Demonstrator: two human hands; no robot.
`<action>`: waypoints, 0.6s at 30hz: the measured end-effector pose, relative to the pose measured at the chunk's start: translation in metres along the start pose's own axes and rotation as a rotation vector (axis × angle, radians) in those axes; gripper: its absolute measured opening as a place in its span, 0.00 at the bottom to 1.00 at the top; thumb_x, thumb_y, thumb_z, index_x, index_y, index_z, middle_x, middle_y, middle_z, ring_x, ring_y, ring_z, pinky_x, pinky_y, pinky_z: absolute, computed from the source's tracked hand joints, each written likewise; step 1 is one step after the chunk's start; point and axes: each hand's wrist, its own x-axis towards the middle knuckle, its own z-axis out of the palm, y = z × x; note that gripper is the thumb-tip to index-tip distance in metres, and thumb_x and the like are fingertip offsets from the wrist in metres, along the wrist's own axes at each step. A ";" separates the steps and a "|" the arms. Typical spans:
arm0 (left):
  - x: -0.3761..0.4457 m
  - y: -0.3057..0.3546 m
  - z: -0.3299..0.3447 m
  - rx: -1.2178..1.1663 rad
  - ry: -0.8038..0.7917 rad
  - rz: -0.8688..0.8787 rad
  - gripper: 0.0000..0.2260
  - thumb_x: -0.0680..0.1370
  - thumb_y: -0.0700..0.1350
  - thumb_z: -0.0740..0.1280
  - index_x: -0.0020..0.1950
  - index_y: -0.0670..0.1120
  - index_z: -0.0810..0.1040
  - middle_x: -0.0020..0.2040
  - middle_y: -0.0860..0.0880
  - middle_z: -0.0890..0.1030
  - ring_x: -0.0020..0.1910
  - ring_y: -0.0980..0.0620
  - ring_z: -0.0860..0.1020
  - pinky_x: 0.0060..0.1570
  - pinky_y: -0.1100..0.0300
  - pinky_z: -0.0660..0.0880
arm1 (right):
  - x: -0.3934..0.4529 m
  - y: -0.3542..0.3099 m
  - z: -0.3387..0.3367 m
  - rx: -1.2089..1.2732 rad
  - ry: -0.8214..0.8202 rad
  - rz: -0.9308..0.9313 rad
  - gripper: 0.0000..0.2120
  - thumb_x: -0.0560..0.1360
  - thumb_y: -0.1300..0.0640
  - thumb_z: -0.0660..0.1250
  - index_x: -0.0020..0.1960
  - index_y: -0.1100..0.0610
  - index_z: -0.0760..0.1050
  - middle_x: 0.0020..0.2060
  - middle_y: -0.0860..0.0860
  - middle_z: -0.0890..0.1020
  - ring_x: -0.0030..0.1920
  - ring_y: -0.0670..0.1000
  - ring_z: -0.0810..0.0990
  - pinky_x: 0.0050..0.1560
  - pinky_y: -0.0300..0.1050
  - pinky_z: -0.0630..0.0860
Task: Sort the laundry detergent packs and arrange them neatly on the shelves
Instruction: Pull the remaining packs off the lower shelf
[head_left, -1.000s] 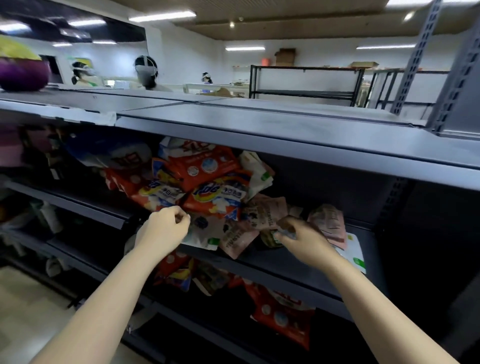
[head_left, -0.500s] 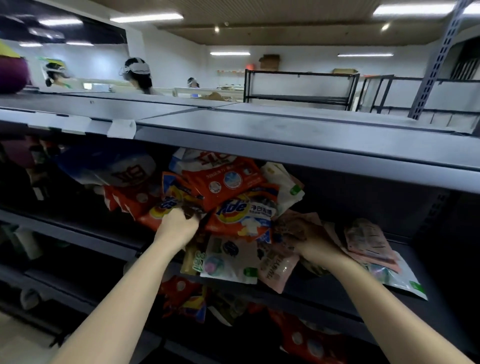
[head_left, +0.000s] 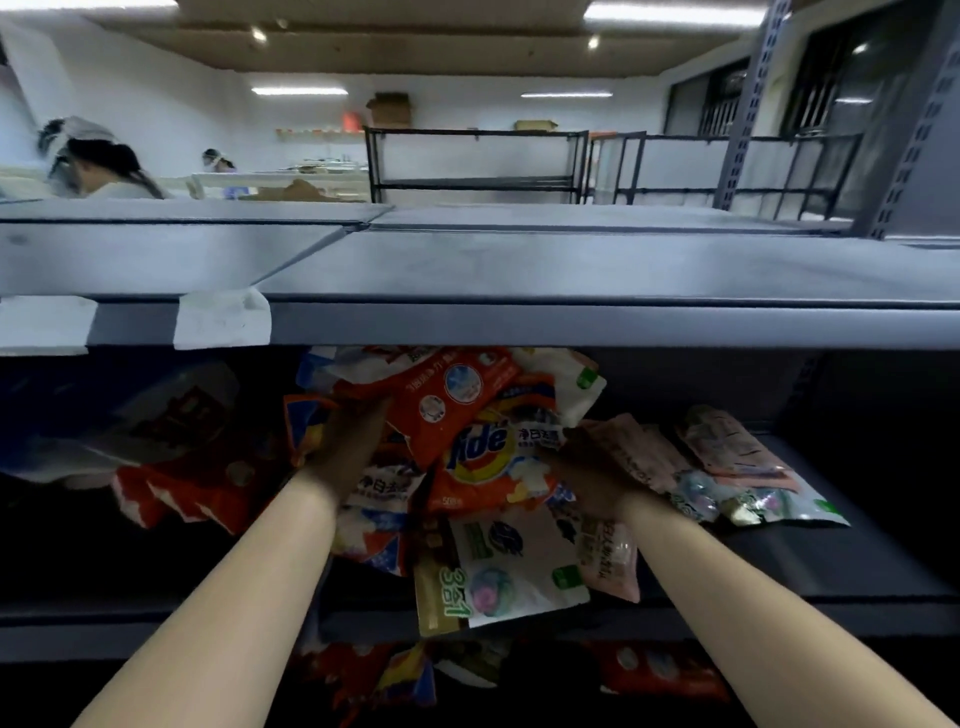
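1. Detergent packs (head_left: 457, 467) lie in a loose heap on the middle shelf (head_left: 831, 566), under the lip of the upper shelf (head_left: 571, 322). Both hands are pushed into the heap from either side, which looks like the start of gathering or lifting a stack to sort it.

2. Left hand (head_left: 345, 457) is tucked under the red pack (head_left: 452, 400) at the top of the pile, fingers spread against its underside. It seems to be propping that pack up so the ones beneath can be reached. Whether the fingers curl round an edge is hidden in shadow.

3. Right hand (head_left: 592, 478) presses into the pile's right flank, just beside the orange Tide pack (head_left: 488, 462), which sits between the two hands. Its fingers are dark and buried, so I cannot tell if it pinches a pack or only pushes.

4. Below the hands, a white pack (head_left: 514, 566) overhangs the shelf's front edge. It would probably slide off if the heap is disturbed.

5. Just right of the right hand lie pink packs (head_left: 644, 452), flatter and apart from the heap, perhaps already separated by kind.

6. More red packs (head_left: 187, 493) sit left of the left hand, unsorted.
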 end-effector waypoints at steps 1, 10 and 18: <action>0.003 0.002 -0.001 -0.075 0.012 -0.022 0.20 0.78 0.56 0.64 0.68 0.51 0.71 0.61 0.46 0.78 0.56 0.45 0.78 0.59 0.45 0.75 | 0.000 -0.003 0.003 0.170 -0.043 0.030 0.19 0.77 0.50 0.66 0.64 0.59 0.73 0.55 0.58 0.81 0.56 0.60 0.80 0.58 0.55 0.76; 0.022 0.000 0.002 -0.266 -0.067 -0.212 0.23 0.76 0.54 0.68 0.67 0.46 0.71 0.59 0.42 0.79 0.57 0.41 0.78 0.61 0.43 0.73 | 0.001 -0.008 0.025 0.651 -0.086 0.136 0.17 0.75 0.64 0.68 0.63 0.62 0.73 0.50 0.59 0.83 0.44 0.55 0.84 0.40 0.48 0.82; 0.014 0.000 0.024 -0.088 0.181 -0.157 0.21 0.81 0.55 0.57 0.71 0.46 0.65 0.66 0.41 0.72 0.64 0.41 0.72 0.64 0.43 0.69 | -0.004 -0.017 0.024 0.565 0.147 0.175 0.17 0.76 0.64 0.66 0.65 0.65 0.72 0.59 0.65 0.78 0.55 0.62 0.79 0.55 0.55 0.77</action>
